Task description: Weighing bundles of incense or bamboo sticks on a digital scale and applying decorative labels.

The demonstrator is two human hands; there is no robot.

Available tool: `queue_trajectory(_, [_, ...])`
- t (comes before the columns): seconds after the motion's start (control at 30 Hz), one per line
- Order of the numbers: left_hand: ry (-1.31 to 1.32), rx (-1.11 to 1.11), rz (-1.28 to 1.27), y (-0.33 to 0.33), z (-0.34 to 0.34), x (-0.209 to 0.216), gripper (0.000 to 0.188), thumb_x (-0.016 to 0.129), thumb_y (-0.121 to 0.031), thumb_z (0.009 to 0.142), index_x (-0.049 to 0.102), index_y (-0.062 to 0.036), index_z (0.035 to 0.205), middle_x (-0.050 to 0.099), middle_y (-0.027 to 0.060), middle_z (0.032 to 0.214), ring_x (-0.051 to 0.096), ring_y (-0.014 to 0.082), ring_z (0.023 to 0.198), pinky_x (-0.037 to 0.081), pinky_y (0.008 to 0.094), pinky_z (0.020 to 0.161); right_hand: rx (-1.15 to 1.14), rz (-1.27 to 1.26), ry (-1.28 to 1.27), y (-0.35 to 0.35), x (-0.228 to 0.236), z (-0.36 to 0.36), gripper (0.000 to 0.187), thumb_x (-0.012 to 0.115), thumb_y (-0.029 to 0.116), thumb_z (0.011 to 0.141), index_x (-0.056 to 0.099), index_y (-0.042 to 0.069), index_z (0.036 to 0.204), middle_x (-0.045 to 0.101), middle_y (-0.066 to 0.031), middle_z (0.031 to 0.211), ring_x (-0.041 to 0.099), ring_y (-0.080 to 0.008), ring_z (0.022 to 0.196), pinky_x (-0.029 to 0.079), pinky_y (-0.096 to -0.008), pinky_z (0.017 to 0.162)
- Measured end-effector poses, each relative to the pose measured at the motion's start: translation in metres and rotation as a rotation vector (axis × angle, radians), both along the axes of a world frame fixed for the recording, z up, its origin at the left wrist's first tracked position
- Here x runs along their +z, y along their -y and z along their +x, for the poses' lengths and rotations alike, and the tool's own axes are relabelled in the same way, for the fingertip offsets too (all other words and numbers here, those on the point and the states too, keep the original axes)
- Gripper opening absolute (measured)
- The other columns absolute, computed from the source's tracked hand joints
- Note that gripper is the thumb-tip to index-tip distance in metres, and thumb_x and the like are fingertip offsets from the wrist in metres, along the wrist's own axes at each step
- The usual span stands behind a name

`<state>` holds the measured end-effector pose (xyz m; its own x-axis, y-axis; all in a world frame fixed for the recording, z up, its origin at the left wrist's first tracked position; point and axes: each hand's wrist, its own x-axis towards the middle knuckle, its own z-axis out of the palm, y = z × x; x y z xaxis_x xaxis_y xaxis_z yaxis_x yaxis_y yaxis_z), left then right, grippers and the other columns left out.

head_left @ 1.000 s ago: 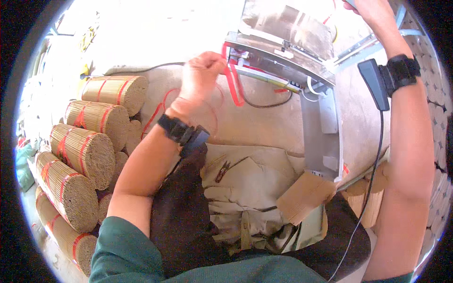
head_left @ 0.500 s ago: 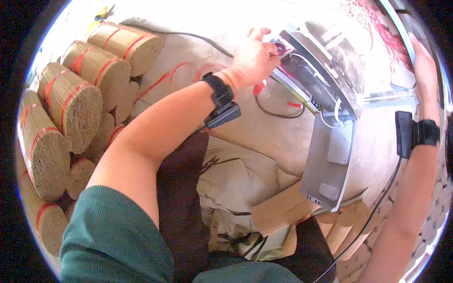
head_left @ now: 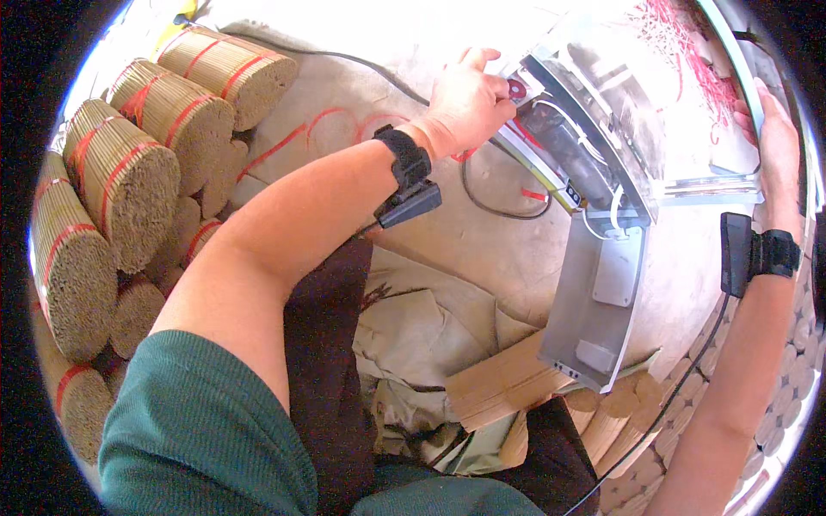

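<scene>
At the upper end of an open-topped metal machine (head_left: 594,112), my left hand (head_left: 469,99) has its fingers bent in against a small dark-red round part (head_left: 516,90). What lies between those fingertips is hidden. A bit of red tape (head_left: 465,156) shows just under that hand. On the far right, my right hand (head_left: 779,142) is wrapped round a long pale-blue-edged rail (head_left: 731,52), with fingertips showing on its left side. Inside the machine are a dark cylinder (head_left: 572,142) and white wires; a grey metal box section (head_left: 568,292) extends toward me.
Bundles of thin sticks (head_left: 125,185) tied with red bands are stacked at the left. Loose red strips (head_left: 688,52) lie at the upper right. A black cable (head_left: 361,64) crosses the back. Crumpled cloth (head_left: 413,335) and a cardboard piece (head_left: 503,378) lie before me.
My left hand stays at the machine's end, its fingers shifted slightly so more of the round part shows. The right hand has moved slightly down, and its fingertips now show round the rail.
</scene>
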<state>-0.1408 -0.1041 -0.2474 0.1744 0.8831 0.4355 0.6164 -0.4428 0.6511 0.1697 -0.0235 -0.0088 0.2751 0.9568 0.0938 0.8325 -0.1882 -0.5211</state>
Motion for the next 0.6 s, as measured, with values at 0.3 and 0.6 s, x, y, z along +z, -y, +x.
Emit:
queue_trajectory(0.3, [-0.008,-0.096,-0.121,0.0024,0.0009,0.0061,0.017,0.065,-0.022,0.068,0.073,-0.0119,0.078,0.052,0.0137,0.124,0.045,0.0305,0.118,0.037,0.0442,0.096,-0.008,-0.007,0.039,0.0044,0.0004,-0.0046,0.041,0.049,0.038,0.095,0.061,0.006,0.117,0.067,-0.0047,0.093,0.059,-0.0071,0.073,0.046,-0.0210,0.071])
queue_trajectory(0.6, [-0.020,-0.059,0.032,0.0020,0.0024,0.0044,0.012,0.070,-0.016,0.065,0.072,-0.0096,0.074,0.056,0.0154,0.119,0.052,0.0335,0.110,0.047,0.0396,0.088,-0.031,-0.002,0.060,0.0016,0.0004,-0.0018,0.042,0.049,0.040,0.094,0.062,0.006,0.116,0.067,-0.0045,0.092,0.059,-0.0073,0.073,0.046,-0.0212,0.070])
